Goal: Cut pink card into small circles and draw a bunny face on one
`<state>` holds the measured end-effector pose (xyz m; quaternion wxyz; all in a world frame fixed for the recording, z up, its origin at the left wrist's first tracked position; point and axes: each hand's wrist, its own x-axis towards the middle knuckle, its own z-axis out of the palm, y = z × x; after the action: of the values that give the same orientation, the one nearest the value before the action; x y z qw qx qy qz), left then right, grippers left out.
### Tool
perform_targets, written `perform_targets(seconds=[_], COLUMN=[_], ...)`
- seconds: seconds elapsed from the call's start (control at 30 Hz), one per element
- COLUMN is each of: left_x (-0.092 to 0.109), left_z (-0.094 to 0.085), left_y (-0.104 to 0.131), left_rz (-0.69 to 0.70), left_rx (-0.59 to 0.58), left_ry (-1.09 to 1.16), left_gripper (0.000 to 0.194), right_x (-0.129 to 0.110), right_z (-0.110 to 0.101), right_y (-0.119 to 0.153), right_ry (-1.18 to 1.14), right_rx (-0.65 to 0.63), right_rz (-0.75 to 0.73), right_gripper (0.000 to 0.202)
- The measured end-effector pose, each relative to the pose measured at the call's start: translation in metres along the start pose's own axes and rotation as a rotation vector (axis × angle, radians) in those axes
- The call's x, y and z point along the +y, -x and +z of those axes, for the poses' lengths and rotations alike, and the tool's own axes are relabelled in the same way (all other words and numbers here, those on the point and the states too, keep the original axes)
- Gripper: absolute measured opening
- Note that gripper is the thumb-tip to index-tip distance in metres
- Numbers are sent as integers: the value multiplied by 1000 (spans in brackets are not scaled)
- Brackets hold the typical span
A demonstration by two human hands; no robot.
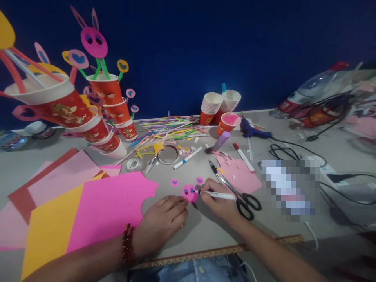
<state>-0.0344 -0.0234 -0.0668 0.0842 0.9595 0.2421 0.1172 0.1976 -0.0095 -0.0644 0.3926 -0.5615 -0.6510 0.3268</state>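
Note:
In the head view my right hand (216, 197) grips a white marker (221, 195), its dark tip on a small round pink paper face (189, 194) with two blue eyes. My left hand (166, 217) lies flat on the table, fingertips at the left edge of the face. Two small pink paper circles with blue hearts, a left circle (174, 183) and a right circle (199, 180), lie just beyond. Scissors (235, 188) with black handles rest beside my right hand. Pink cardstock (114, 196) with a cut-out edge is partly under my left wrist.
Stacked red cups (108, 94) with paper figures stand at left. Pipe cleaners (173, 127), a tape roll (168, 154), a blue-capped marker (188, 158), a glue stick (221, 141) and a blue glue gun (255, 131) lie behind. Cables (289, 150) and a bottle (311, 92) are at right.

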Motion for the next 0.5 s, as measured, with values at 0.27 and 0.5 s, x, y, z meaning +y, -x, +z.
perform_targets(seconds=[0.27, 0.5], left_x=[0, 0], left_z=[1, 1], left_y=[0, 0], left_rz=[-9, 7], left_rx=[-8, 7], left_ry=[5, 2], left_gripper=[22, 22], right_x=[-4, -2], right_z=[-1, -1], right_y=[-1, 0], right_ry=[5, -11], right_rx=[-1, 1], right_rz=[-4, -33], right_gripper=[16, 16])
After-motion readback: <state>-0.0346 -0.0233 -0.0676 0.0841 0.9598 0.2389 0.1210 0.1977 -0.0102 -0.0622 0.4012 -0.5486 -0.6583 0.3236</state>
